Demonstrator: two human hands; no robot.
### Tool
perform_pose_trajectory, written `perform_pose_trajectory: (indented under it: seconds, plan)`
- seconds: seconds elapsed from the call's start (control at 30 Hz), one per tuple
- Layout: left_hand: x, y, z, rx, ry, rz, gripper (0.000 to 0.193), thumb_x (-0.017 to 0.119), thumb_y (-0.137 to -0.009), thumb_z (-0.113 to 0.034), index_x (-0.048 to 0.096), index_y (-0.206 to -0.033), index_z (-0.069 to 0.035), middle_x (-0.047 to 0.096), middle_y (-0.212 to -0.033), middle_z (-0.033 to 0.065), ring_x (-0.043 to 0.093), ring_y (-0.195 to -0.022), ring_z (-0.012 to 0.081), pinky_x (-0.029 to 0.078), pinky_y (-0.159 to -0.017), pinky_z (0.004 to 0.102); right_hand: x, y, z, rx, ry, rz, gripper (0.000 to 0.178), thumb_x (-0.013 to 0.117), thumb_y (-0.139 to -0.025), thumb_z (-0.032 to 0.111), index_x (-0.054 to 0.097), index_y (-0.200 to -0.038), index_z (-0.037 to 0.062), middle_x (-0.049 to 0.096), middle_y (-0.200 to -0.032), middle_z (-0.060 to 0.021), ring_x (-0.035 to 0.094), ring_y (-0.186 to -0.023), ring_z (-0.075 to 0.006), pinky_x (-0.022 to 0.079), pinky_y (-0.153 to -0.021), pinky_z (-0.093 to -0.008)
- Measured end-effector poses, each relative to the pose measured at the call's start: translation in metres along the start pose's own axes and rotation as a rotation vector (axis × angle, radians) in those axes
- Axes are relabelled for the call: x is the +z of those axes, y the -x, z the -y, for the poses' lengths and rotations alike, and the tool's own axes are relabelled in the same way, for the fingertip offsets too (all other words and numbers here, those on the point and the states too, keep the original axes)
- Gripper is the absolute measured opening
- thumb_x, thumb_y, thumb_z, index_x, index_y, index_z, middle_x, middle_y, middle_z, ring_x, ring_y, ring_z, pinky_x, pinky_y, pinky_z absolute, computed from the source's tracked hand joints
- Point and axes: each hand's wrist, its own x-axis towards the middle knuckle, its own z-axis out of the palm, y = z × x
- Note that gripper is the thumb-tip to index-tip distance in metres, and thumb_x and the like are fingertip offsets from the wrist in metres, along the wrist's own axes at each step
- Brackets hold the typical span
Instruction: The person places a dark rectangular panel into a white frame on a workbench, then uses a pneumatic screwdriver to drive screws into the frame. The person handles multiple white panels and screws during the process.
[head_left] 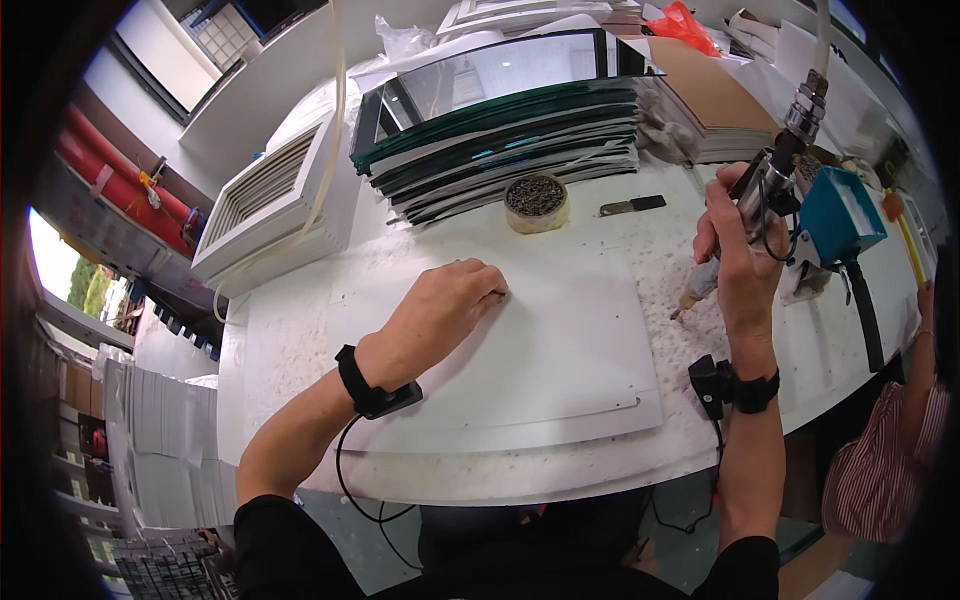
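Note:
My left hand (435, 305) hovers over or rests on a white sheet (570, 350) in the middle of the table, fingers curled inward. Whatever is between its fingertips is hidden or too small to name. At the right, my right hand (742, 265) is wrapped round a silver air tool (757, 200), joined at its top to a hose fitting (805, 110). Beyond the sheet stands a round tub (537, 205) full of small dark screw-like pieces. A flat blade with a black handle (648, 203) lies to its right.
Glass panes (500, 150) are stacked with paper at the back. A white louvred frame (275, 200) stands back left, brown boards (710, 90) back right. A teal tool (843, 218) with a black handle is beside my right hand. Another person's striped clothing (880, 465) shows at lower right.

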Motion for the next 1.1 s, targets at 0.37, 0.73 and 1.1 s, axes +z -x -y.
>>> perform_pose_trajectory:
  seconds: [0.37,0.73,1.1]
  plan:
    - [-0.015,0.024,-0.001,-0.182,0.115,-0.206,0.013,0.067,-0.095,-0.003,0.073,-0.106,0.000,0.073,-0.095,0.0122,0.070,-0.075,0.0228,0.057,-0.072,0.0310,0.002,0.003,0.007,-0.006,0.006,-0.025,0.016,0.065,-0.099,0.015,0.062,-0.107,0.0027,0.054,-0.063,-0.0015,0.050,-0.053,-0.0087,0.042,-0.052,-0.0257]
    - [0.004,0.034,-0.009,-0.150,0.076,-0.133,0.017,0.069,-0.093,-0.004,0.076,-0.108,0.000,0.074,-0.095,0.0132,0.071,-0.075,0.0222,0.056,-0.071,0.0308,0.003,0.018,0.040,0.024,-0.227,-0.029,0.020,0.067,-0.096,0.015,0.059,-0.110,0.0028,0.054,-0.081,-0.0024,0.050,-0.058,-0.0081,0.042,-0.053,-0.0265]
    - [-0.007,0.045,-0.028,-0.198,0.236,-0.166,0.014,0.068,-0.092,0.002,0.075,-0.104,0.000,0.074,-0.091,0.0119,0.071,-0.077,0.0181,0.057,-0.074,0.0286,0.021,0.033,0.062,0.075,-0.372,-0.001,0.027,0.063,-0.099,0.020,0.053,-0.118,0.0041,0.054,-0.089,-0.0028,0.046,-0.055,-0.0050,0.041,-0.049,-0.0224]
